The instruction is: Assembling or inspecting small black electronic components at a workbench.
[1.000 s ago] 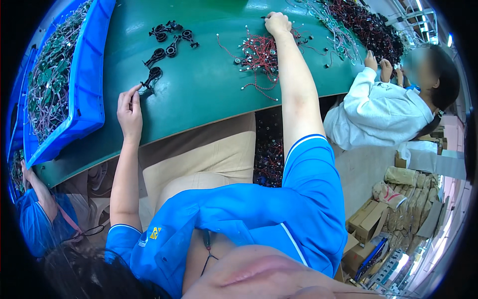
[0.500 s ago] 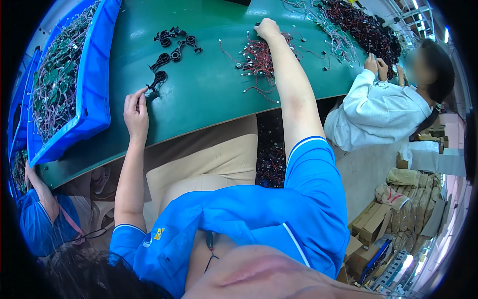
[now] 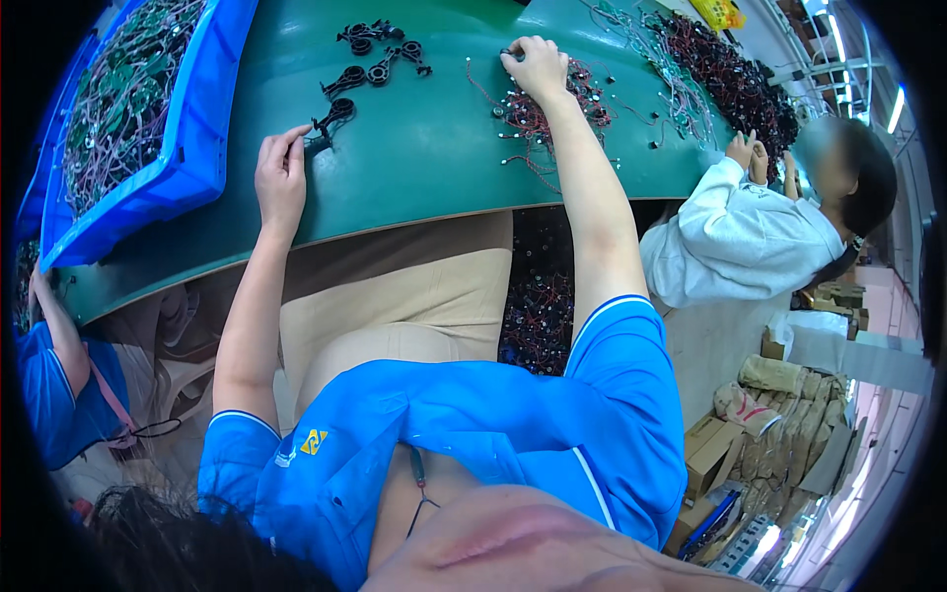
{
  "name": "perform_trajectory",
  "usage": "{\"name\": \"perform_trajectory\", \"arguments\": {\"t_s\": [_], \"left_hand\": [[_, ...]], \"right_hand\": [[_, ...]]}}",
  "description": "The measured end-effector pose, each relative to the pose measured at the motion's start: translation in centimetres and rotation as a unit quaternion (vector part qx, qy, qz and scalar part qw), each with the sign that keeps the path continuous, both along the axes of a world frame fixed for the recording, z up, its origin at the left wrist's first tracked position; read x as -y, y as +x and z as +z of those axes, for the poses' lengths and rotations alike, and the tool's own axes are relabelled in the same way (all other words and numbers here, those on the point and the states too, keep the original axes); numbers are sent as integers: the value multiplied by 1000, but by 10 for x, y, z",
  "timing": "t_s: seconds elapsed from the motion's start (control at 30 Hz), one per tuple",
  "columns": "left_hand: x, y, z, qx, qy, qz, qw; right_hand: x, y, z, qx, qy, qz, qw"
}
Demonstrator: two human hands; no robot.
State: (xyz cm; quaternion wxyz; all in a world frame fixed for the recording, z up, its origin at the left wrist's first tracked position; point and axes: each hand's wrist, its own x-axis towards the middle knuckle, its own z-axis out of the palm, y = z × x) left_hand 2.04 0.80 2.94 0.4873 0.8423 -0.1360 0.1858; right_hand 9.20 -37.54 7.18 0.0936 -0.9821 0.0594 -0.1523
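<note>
My left hand [image 3: 282, 182] is closed in a pinch on the end of a black coiled cable [image 3: 339, 111], which lies on the green table. My right hand [image 3: 540, 71] reaches out over a pile of red-and-black wires with small white ends [image 3: 528, 118]. Its fingers are bent together round a small dark part [image 3: 513, 55], whose kind I cannot make out. Beyond my left hand, several more black coiled cables [image 3: 380, 69] lie in a loose row.
A blue bin [image 3: 203, 118] full of green parts and wires stands at the left. Pale wires [image 3: 681, 79] and a dark wire heap [image 3: 735, 74] lie at the far right. There, a person in a pale sweatshirt [image 3: 740, 237] works. Another person's arm [image 3: 61, 331] shows at the left edge.
The whole view has shifted a little. Against the table, my right hand has come slightly nearer and to the left. My left hand stays at the same coiled cable.
</note>
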Motion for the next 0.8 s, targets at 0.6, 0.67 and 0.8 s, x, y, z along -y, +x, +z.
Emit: {"name": "perform_trajectory", "arguments": {"t_s": [0.6,0.67,0.8], "left_hand": [[-7,-4,1,-52,-320,52,944],[-15,-1,4,39,-223,74,971],[-20,8,16,296,86,100,946]], "right_hand": [[-187,-120,27,70,722,241,645],[-193,-137,23,45,729,241,639],[-190,-171,13,-9,743,228,629]]}}
